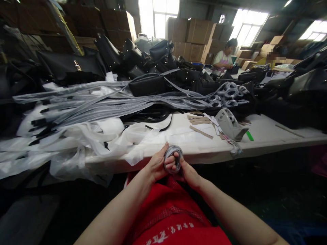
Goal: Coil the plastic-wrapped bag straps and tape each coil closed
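Between my two hands, just off the table's front edge, is a coiled strap (174,148) in clear plastic wrap, wound into a small ring. My left hand (158,163) grips the coil from the left, and some fingers pass through its middle. On the opposite side, my right hand (188,173) closes round the ring's edge with the thumb on it. Long plastic-wrapped straps (122,103) lie across the table beyond my hands. At their right end rests a pile of similar wound coils (228,93).
A grey tape dispenser (230,124) stands right of my hands, near brown card strips (200,120) and a green piece (249,135). Loose white plastic film (102,136) hangs over the table edge at left. Black handbags (71,66) are heaped behind. Two people work at the far right.
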`<state>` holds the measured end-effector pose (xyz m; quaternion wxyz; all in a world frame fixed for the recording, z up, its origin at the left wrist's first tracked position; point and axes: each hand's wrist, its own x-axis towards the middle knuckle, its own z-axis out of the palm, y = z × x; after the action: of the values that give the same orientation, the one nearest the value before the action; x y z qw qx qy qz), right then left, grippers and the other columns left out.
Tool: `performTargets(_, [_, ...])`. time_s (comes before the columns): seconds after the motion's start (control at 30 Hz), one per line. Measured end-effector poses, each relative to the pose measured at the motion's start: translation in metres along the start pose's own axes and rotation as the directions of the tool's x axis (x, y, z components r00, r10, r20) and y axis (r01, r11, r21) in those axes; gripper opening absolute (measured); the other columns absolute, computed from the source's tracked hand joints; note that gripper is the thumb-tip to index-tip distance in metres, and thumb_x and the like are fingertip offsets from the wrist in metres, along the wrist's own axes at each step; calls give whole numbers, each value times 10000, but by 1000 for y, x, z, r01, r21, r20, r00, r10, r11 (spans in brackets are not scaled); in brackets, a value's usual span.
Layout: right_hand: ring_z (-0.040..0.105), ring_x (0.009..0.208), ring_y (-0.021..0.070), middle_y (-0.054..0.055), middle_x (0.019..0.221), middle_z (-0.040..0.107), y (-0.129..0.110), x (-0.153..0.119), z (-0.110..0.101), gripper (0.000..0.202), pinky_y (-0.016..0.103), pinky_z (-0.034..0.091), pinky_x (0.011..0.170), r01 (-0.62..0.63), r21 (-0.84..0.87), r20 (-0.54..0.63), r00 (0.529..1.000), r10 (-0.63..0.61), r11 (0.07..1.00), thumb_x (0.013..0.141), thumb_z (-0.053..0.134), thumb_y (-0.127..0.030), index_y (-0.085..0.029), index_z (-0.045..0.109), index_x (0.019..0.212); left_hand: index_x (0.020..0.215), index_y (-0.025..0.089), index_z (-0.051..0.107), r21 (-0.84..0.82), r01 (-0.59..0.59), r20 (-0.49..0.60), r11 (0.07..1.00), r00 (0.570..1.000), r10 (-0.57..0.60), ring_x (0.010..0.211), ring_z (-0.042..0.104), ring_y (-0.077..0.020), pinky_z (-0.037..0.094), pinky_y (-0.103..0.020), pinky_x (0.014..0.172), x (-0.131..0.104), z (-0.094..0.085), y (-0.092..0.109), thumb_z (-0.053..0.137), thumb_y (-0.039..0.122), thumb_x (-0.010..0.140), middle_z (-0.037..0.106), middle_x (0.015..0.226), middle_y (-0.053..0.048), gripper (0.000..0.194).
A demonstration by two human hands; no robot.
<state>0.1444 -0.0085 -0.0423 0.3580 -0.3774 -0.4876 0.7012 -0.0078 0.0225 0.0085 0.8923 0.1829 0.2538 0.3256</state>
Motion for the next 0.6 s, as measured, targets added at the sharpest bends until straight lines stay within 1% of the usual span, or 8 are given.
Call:
performTargets(0.07, [377, 376, 104, 1, 482, 506, 5, 3, 8, 686, 242, 278, 386, -35, 187, -8, 999, 37, 982, 900, 249, -719, -137, 612, 865, 780, 87, 625, -114, -90, -24, 989, 996, 88, 414, 487, -85, 495, -215, 536, 4, 3, -3, 269, 524, 980, 417, 444, 42, 597])
performTargets(0.13, [455, 386, 115, 25, 498, 560, 4, 5, 8, 669, 234, 335, 393, -93, 297, 47, 995, 83, 950, 894, 279, -720, -139, 601, 815, 874, 74, 632, -149, -97, -50, 984, 995, 90, 495, 558, -99, 525, -225, 587, 6, 3, -6, 307, 479, 988, 505, 528, 15, 531])
performTargets(0.23, [528, 413, 121, 49, 575, 631, 3, 4, 1, 620, 223, 404, 415, -168, 347, 121, 984, 133, 923, 868, 373, -718, -136, 580, 819, 956, 59, 632, -145, -50, -65, 988, 997, 41, 581, 630, -136, 553, -255, 612, 8, -5, -11, 321, 426, 996, 588, 609, -21, 483])
performTargets(0.3, [541, 415, 121, 48, 585, 644, 4, 4, -3, 582, 213, 414, 412, -168, 315, 94, 985, 145, 934, 847, 446, -702, -133, 570, 857, 973, 54, 635, -137, -48, -67, 989, 997, 40, 588, 643, -144, 559, -272, 618, 8, -11, -15, 324, 401, 1001, 621, 636, -33, 467])
performTargets(0.4, [514, 391, 109, 18, 571, 632, 2, 1, -12, 554, 196, 387, 378, -149, 168, -5, 988, 152, 975, 825, 506, -677, -138, 555, 942, 973, 69, 650, -55, -70, -107, 996, 992, 63, 622, 648, -145, 551, -278, 655, 7, -24, -19, 396, 381, 984, 664, 688, -54, 402])
performTargets(0.47, [488, 382, 96, -8, 564, 609, -4, -2, -22, 540, 186, 358, 362, -154, -36, -15, 988, 154, 987, 838, 489, -668, -147, 548, 965, 958, 83, 662, 118, -82, -169, 990, 980, 102, 664, 645, -154, 535, -287, 699, 5, -35, -21, 489, 422, 939, 686, 737, -71, 381])
performTargets(0.53, [478, 389, 89, -21, 566, 594, -16, -6, -35, 519, 181, 339, 366, -183, -299, 99, 970, 221, 936, 863, 456, -653, -153, 552, 962, 954, 101, 668, 397, -86, -257, 914, 945, 201, 713, 640, -171, 512, -295, 734, 4, -46, -23, 566, 503, 870, 694, 781, -81, 424])
performTargets(0.6, [487, 417, 90, -19, 574, 597, -28, -9, -46, 503, 184, 341, 395, -162, -562, 268, 892, 364, 811, 876, 459, -631, -149, 582, 949, 1007, 123, 660, 663, -59, -275, 746, 908, 317, 770, 637, -189, 496, -301, 761, 4, -53, -28, 569, 567, 832, 694, 831, -83, 485])
